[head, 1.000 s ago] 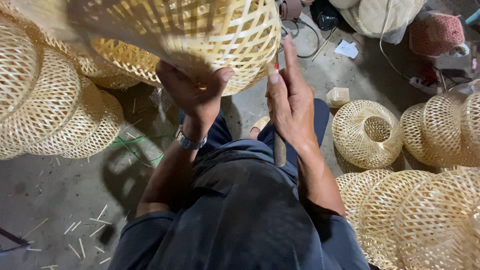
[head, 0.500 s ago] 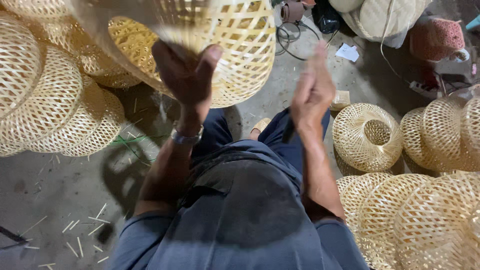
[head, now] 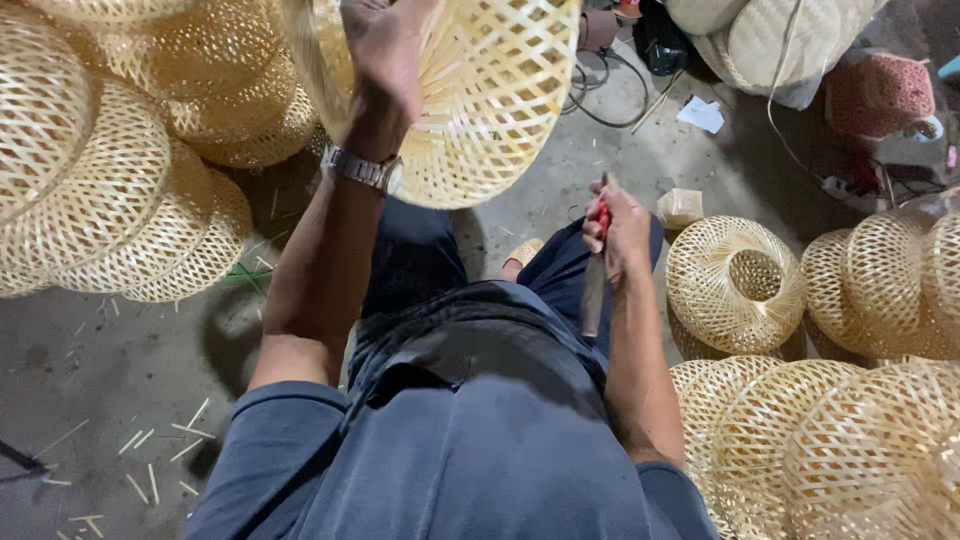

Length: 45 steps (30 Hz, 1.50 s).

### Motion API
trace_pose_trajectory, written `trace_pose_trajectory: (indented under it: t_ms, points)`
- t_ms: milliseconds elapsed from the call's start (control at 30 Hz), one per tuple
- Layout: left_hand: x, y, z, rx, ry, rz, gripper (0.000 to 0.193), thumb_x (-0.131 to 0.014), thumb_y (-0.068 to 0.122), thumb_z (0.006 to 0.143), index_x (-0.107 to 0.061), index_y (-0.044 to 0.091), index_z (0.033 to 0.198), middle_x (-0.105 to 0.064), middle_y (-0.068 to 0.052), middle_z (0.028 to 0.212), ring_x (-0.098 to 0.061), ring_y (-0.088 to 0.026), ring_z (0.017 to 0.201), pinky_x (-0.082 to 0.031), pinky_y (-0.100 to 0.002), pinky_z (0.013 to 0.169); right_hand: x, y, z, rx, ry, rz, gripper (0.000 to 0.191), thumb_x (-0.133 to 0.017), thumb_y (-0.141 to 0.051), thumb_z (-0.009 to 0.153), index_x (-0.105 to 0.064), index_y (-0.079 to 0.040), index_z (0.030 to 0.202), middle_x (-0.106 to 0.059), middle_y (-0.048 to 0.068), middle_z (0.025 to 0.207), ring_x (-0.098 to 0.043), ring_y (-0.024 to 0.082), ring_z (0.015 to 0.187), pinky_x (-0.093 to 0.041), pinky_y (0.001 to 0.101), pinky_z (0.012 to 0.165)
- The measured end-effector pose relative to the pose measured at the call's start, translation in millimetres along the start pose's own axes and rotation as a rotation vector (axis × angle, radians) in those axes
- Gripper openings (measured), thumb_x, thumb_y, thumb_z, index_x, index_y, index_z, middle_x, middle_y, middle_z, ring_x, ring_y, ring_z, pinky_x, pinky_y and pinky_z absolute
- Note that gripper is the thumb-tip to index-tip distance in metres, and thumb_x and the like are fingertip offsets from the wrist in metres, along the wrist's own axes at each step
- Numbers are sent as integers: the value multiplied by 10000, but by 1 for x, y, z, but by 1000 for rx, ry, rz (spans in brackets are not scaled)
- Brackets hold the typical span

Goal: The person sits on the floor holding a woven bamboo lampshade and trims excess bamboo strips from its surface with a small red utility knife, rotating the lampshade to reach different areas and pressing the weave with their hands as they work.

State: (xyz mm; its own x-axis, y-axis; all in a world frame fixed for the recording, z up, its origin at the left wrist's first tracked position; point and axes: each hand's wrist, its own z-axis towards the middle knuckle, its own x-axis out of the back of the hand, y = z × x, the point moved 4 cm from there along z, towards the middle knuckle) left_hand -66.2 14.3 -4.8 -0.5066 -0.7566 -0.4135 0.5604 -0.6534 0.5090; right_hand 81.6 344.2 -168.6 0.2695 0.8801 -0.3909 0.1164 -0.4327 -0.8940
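Mid-trimming, by the look of it. Left hand (head: 385, 60) raised, gripping the woven bamboo shade (head: 480, 100) up ahead. Right hand (head: 618, 225) lower, clenched round a red-handled knife (head: 596, 270). Probably calls for bringing blade up to stray ends on the weave.

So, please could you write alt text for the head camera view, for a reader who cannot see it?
A seated person's left hand holds up a round woven bamboo basket, while the right hand grips a red-handled tool over the lap. Similar finished baskets crowd the concrete floor on both sides.
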Motion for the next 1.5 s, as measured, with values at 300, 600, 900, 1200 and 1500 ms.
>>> trace_pose_trajectory:
  t_ms: [300,600,900,1200,1500]
  points:
    - [0,-47,6,176,-59,-221,297,-677,204,1067,-604,-23,1244,-648,-77,1202,-644,-181,1115,-538,-355,1048,-60,-49,-55,142,74,-356,365,-561,-393,1038,-673,-108,1238,-491,-54,693,-430,46,507,-338,212,426]
    - [-10,-45,-1,229,-143,-18,265,-681,186,1064,-606,-22,1210,-638,-65,1162,-631,-169,1074,-533,-350,1010,-134,-121,-114,1041,38,-845,295,-769,-61,1038,-670,-4,1310,-554,13,849,-514,85,754,-447,246,699]
    - [-13,-50,-2,261,-284,198,233,-685,168,1060,-609,-20,1175,-628,-53,1121,-618,-158,1032,-527,-345,972,-145,-141,-118,1110,-56,-831,419,-876,-31,957,-619,11,1285,-617,48,977,-529,99,782,-460,256,715]
    - [-12,-55,7,297,-386,337,204,-690,149,1057,-611,-19,1141,-618,-41,1081,-606,-146,991,-522,-340,934,-147,-160,-124,1175,-208,-1081,589,-997,-212,843,-646,-55,1290,-586,60,969,-558,167,853,-496,316,724]
    - [-16,-54,10,301,-427,378,177,-694,131,1053,-614,-17,1106,-608,-30,1040,-593,-134,949,-517,-335,896,-154,-161,-131,1151,-211,-1121,534,-991,-179,875,-635,-55,1253,-540,66,959,-543,175,821,-490,315,731]
